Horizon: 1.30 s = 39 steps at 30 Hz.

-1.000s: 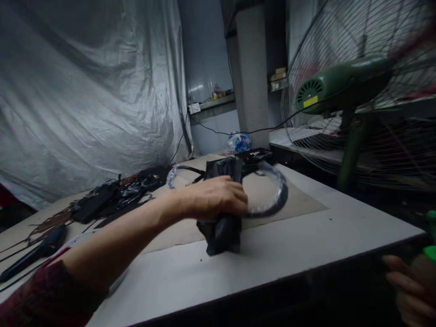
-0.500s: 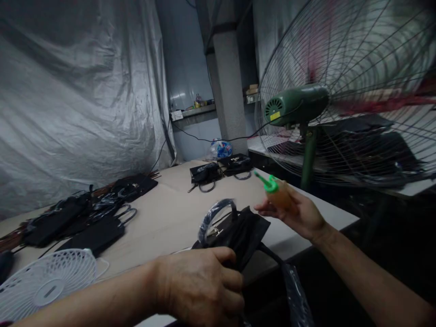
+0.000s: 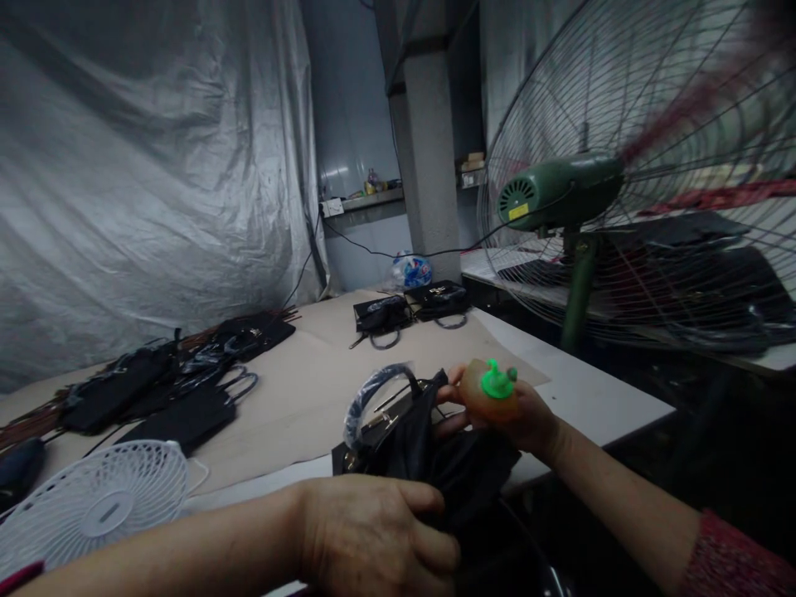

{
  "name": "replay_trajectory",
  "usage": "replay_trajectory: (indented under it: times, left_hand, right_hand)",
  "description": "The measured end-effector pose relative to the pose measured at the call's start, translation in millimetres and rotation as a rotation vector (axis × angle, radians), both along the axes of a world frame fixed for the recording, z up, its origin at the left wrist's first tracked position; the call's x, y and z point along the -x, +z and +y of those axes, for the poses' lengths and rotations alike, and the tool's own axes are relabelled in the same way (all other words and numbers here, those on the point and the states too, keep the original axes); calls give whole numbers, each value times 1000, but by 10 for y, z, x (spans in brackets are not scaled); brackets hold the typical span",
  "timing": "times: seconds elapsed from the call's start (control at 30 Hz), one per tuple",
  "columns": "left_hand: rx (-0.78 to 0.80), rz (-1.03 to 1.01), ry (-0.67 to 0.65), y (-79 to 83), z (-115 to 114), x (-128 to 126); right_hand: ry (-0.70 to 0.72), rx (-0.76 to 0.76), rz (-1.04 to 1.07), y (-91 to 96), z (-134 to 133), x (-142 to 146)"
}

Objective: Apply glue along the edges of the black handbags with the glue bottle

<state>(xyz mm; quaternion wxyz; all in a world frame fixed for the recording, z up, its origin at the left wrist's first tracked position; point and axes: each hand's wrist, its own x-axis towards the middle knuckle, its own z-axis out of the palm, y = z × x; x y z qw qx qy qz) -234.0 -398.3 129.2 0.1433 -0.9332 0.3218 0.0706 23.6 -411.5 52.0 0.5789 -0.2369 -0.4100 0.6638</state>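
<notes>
A black handbag [image 3: 429, 448] lies at the near edge of the table, its plastic-wrapped handle [image 3: 366, 398] arching up and gold-coloured metal fittings showing below it. My left hand [image 3: 379, 535] is closed on the near side of the bag, with the fingertips partly hidden by the dark fabric. In my right hand [image 3: 522, 419] is a squeeze bottle [image 3: 482, 394] with amber contents and a bright green nozzle cap, tilted toward me. Fingers of that same hand touch the bag's upper right edge.
More black handbags lie on the table [image 3: 298, 390], several in a pile [image 3: 155, 381] at left and two bags [image 3: 382, 313] farther back. A small white fan [image 3: 105, 506] stands at near left. A large green-motored fan [image 3: 560, 191] rises at right, its cable crossing behind the table.
My right hand has moved down and left onto the bag, and the bottle's nozzle has turned from pointing up-left to pointing toward me. The bag's fabric is spread wider.
</notes>
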Motion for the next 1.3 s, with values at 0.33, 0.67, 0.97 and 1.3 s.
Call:
replay_trajectory:
  times: [0.33, 0.67, 0.97, 1.3]
  left_hand:
    - [48, -288, 255, -234, 240, 267]
    - [99, -168, 1159, -375, 70, 359]
    - [1112, 363, 1601, 121, 230, 297]
    - [1178, -857, 1437, -436, 347, 549]
  right_hand:
    - [17, 72, 34, -212, 122, 279]
    - [-156, 91, 66, -280, 166, 489]
    - [-206, 59, 128, -209, 156, 709]
    - [-180, 13, 329, -289, 97, 727]
